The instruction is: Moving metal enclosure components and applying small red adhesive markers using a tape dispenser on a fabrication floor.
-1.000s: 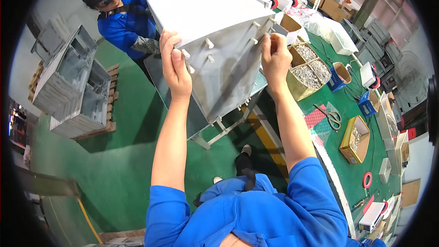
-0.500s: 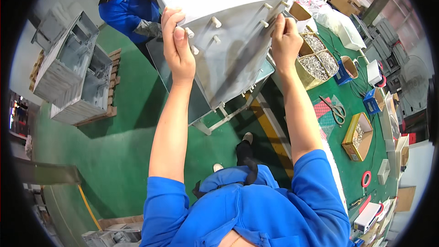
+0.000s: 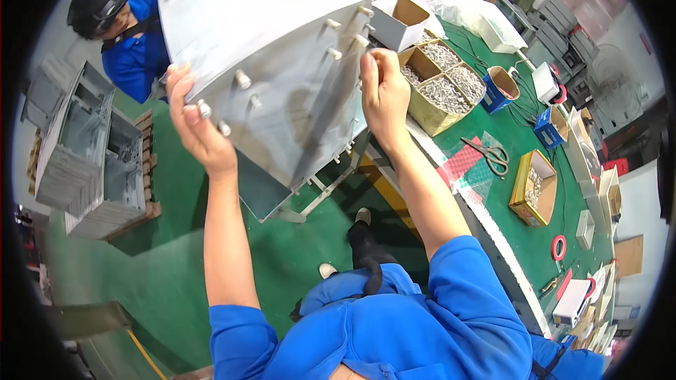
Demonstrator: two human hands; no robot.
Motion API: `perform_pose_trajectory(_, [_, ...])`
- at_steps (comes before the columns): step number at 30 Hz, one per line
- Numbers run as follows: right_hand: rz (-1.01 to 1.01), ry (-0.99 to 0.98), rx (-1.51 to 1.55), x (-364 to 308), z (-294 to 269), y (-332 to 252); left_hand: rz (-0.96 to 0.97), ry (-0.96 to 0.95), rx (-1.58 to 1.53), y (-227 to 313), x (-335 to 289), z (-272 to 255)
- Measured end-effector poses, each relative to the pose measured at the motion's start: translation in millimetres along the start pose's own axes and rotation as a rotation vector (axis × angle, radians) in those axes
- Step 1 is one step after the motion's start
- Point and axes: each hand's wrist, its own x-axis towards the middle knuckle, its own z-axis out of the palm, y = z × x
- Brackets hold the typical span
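A: Fingers [image 3: 184, 91] of left hand [image 3: 197, 127] curl over the metal panel [image 3: 282, 63] edge; right hand [image 3: 384, 95] pinches the opposite edge, thumb against fingers

B: Panel's place?

A: Raised, tilted, over a frame [image 3: 310, 193] on the green floor, beside the bench [image 3: 521, 246]. One hand per side, likely for balance

B: Nearby?

A: Box of screws [image 3: 440, 88] right of panel; scissors [image 3: 489, 155] beyond; a co-worker [image 3: 127, 35] behind it

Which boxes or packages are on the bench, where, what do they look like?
Divided cardboard box: beside the right hand, tan, full of silvery screws.
White carton: behind it, open, brown inside.
Small yellow box: further right on the green table, open, small parts inside.
Clear plastic bag: far end, crumpled.
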Motion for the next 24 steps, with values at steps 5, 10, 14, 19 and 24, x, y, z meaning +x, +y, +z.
perform_pose_trajectory(5, [0.087, -0.152, -0.120, -35, -32, 55, 0.041, -0.080, 0.087, -4, 4, -5])
perform_pose_trajectory(10, [0.043, -0.093, -0.410, -26, -74, 178, 0.057, -0.042, 0.292, 4, 2, 3])
perform_pose_trajectory(14, [-0.016, -0.214, -0.748, 24, -113, 259, 0.073, -0.041, 0.578, 8, 2, 14])
perform_pose_trajectory(19, [-0.059, -0.479, -0.828, 61, -119, 302, -0.145, 0.121, 0.113, 6, -9, -9])
perform_pose_trajectory(24, [-0.120, -0.583, -0.830, 76, -122, 316, -0.376, 0.122, -0.458, 18, -5, -5])
